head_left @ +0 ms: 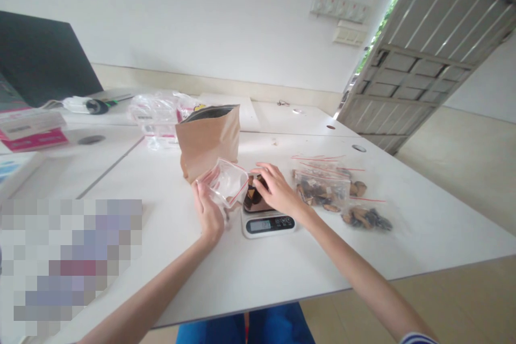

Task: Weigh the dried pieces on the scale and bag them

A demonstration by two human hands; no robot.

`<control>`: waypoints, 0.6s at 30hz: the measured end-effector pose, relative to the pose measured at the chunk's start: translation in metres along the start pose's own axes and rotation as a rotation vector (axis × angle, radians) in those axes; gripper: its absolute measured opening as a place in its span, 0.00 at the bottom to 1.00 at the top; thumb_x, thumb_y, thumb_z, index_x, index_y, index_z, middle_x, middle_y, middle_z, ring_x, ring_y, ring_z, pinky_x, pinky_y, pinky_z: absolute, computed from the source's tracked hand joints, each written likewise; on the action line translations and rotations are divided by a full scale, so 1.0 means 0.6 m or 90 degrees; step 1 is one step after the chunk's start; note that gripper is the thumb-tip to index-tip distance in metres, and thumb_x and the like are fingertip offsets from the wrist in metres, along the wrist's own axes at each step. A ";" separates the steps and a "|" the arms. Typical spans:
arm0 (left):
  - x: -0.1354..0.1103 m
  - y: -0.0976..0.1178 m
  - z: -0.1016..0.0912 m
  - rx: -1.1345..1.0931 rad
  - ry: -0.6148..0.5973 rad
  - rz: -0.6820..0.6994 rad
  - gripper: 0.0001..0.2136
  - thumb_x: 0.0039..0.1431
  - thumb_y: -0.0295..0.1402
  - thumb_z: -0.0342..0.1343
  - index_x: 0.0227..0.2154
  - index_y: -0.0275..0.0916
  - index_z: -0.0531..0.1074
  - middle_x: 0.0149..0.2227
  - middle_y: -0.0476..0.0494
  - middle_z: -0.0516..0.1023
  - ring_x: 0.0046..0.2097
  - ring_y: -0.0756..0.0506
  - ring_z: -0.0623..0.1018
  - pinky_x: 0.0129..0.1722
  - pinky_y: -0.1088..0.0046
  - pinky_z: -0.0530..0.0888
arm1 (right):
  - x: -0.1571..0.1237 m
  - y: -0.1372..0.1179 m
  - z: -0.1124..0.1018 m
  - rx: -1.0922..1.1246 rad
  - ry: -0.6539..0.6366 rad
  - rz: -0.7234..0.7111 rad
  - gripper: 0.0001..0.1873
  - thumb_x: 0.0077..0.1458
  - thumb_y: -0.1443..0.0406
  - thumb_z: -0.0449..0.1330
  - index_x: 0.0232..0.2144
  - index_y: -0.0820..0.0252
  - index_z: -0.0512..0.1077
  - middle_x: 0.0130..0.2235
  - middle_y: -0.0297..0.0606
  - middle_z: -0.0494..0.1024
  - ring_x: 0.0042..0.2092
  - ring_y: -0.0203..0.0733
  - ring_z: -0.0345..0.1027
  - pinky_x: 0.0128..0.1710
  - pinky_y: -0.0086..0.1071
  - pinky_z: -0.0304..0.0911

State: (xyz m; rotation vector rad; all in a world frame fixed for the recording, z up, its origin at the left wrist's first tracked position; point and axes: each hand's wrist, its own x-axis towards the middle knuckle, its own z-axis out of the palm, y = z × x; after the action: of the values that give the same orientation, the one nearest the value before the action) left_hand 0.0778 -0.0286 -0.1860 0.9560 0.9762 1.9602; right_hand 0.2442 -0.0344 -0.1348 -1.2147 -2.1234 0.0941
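Note:
My left hand (207, 207) is closed on a small clear zip bag (229, 180) with a red seal line. The bag's mouth faces right, beside a white digital kitchen scale (269, 227). Dark brown dried slices (253, 196) lie on the scale's platform. Over them my right hand (278, 188) curls, its thumb and fingers around some of the slices close to the bag's mouth. The palm hides part of the platform. The scale's display is lit, but its digits are too blurred to read. Behind the left hand stands an open brown paper pouch (209, 137).
Several clear zip bags (322, 188) filled with dried slices lie right of the scale. Crumpled clear plastic packaging (157, 113) sits behind the pouch. At the far left are a pink and white box (34, 131) and a black monitor (48, 59). The white table's (226, 290) front edge is near me.

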 end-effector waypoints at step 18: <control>-0.002 0.010 -0.001 -0.023 0.020 -0.008 0.14 0.61 0.47 0.45 0.40 0.44 0.69 0.48 0.41 0.75 0.53 0.43 0.74 0.56 0.60 0.68 | -0.001 -0.017 0.031 -0.252 -0.215 -0.086 0.14 0.64 0.59 0.52 0.43 0.63 0.70 0.45 0.46 0.72 0.44 0.45 0.67 0.44 0.38 0.58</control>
State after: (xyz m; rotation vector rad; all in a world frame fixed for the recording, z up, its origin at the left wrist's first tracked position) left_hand 0.0762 -0.0322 -0.1815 0.9001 0.9585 1.9806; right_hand 0.2260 -0.0356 -0.1452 -1.3459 -2.6012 -0.2035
